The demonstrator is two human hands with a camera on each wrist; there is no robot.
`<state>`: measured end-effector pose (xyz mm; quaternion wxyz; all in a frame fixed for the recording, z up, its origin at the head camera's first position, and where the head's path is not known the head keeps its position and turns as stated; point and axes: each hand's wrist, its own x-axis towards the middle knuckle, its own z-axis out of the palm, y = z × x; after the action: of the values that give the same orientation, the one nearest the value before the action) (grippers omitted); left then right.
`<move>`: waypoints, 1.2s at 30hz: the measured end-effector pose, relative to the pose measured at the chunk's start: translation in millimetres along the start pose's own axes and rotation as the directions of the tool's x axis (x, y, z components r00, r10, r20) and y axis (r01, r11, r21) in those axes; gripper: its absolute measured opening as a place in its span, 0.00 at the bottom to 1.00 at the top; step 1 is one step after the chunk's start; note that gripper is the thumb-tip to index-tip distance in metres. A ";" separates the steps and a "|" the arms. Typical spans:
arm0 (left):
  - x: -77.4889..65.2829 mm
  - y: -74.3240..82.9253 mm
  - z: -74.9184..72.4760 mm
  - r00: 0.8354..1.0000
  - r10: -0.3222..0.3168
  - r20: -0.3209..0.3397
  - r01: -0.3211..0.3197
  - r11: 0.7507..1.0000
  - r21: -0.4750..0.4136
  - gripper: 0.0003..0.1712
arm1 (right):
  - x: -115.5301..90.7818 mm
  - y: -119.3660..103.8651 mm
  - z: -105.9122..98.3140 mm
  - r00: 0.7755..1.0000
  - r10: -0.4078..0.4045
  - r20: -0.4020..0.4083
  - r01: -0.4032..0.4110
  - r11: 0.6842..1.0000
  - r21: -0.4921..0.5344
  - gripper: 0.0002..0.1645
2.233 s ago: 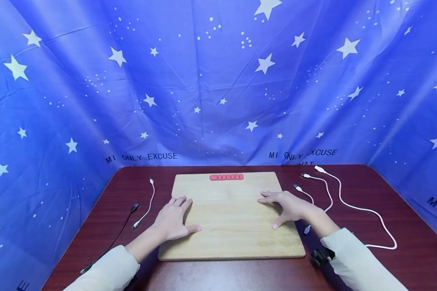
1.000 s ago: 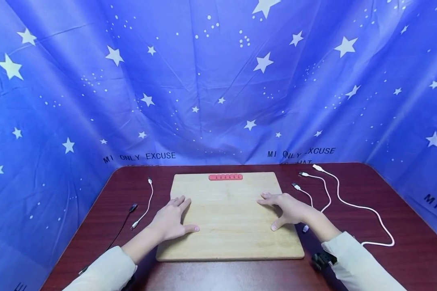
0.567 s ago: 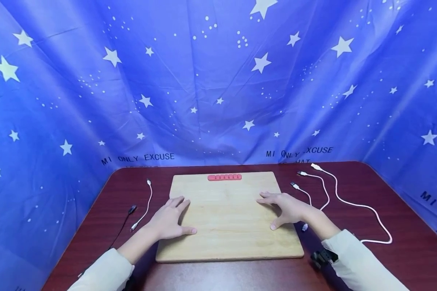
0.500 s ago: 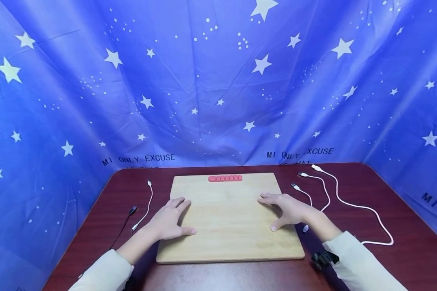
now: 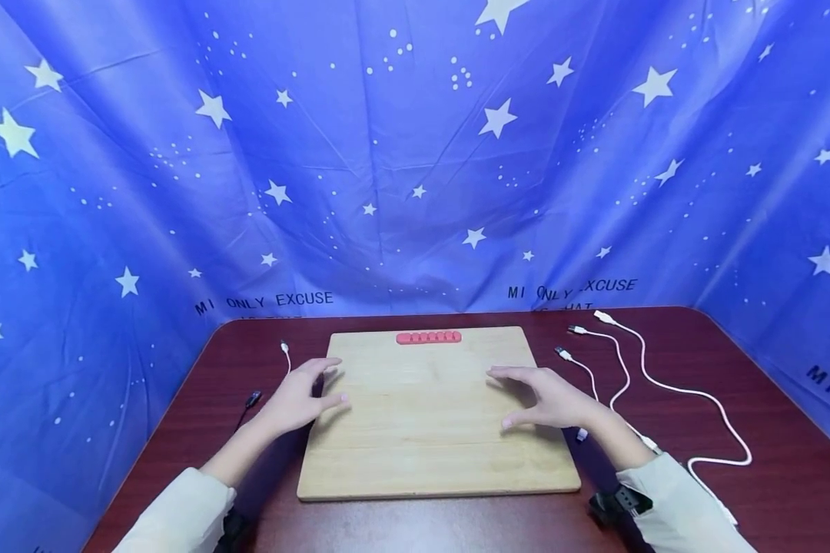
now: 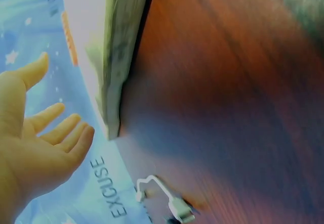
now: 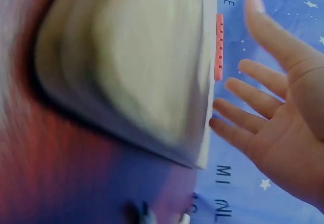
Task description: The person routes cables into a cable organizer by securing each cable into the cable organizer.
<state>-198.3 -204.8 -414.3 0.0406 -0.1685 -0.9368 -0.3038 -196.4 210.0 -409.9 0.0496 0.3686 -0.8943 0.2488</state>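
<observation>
A light wooden board [image 5: 422,430] lies flat on the dark red table. Near its far edge sits a red strip with a row of slots [image 5: 429,337]. My left hand [image 5: 297,399] hovers over the board's left edge, fingers and thumb spread, holding nothing. Over the right edge my right hand [image 5: 549,395] is raised in much the same way, its fingers extended and holding nothing. Both wrist views show the left palm [image 6: 40,158] and right palm [image 7: 283,133] bare and apart from the board.
Left of the board lie a short white cable [image 5: 286,355] and a black cable [image 5: 252,399], partly hidden by the left arm. Several white cables, including a long one [image 5: 698,395], lie on the right. A blue star-printed curtain [image 5: 415,153] surrounds the table [image 5: 664,346].
My left hand has lifted off the board and drawn outward to the left. The right hand has also risen slightly from the surface. The board and red strip stay in place.
</observation>
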 end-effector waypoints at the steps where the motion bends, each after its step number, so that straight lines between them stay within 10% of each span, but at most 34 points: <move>1: 0.9 -2.0 -2.1 1.000 -0.026 -0.003 0.026 0.999 -0.023 0.35 | 0.3 -1.2 2.1 1.000 0.003 -0.013 -0.003 1.000 0.016 0.45; 25: 18.4 -43.3 -37.4 0.929 -0.357 -0.099 0.340 0.928 -0.155 0.27 | 21.6 -48.7 36.6 1.000 0.005 0.000 -0.005 0.984 0.179 0.44; 36: 26.4 -57.7 -42.0 0.851 -0.512 -0.117 0.492 0.855 -0.166 0.28 | 33.2 -63.1 47.1 1.000 0.001 -0.029 0.006 0.972 0.235 0.36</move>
<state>-243.8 -265.4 -407.5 0.0221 0.1045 -0.9202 -0.3765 -172.8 128.1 -416.1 0.0187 0.3693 -0.8573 0.3582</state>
